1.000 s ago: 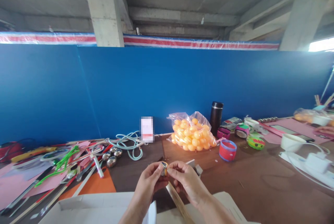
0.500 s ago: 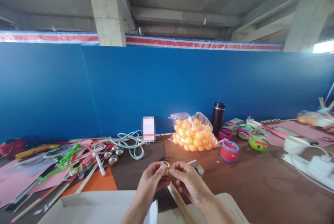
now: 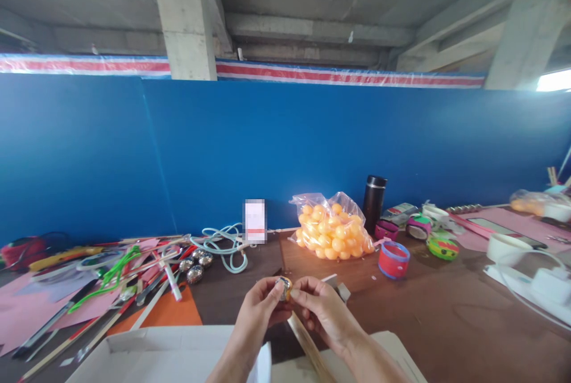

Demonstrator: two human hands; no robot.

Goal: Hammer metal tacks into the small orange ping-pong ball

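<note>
A shiny silver ball (image 3: 282, 288) with a yellow-orange band along its right edge is held up in front of me. My left hand (image 3: 259, 307) grips it, thumb on the near face and fingers curled behind. At the band, the thumb and forefinger of my right hand (image 3: 325, 313) are pinched together. How far the band runs round the ball is hidden by my fingers. A flat wooden strip (image 3: 307, 344) slants below my hands, partly behind the right wrist. Several more silver balls (image 3: 195, 274) sit on the table to the left.
A white box (image 3: 151, 344) stands at the front left. Pens, papers and a green cord (image 3: 107, 276) clutter the left side. Behind are a phone (image 3: 254, 221), a bag of orange balls (image 3: 332, 234) and a black bottle (image 3: 373, 203). A power strip (image 3: 526, 294) lies right.
The view has shifted very slightly. Both hands keep the same hold on the silver ball, with no other clear difference.
</note>
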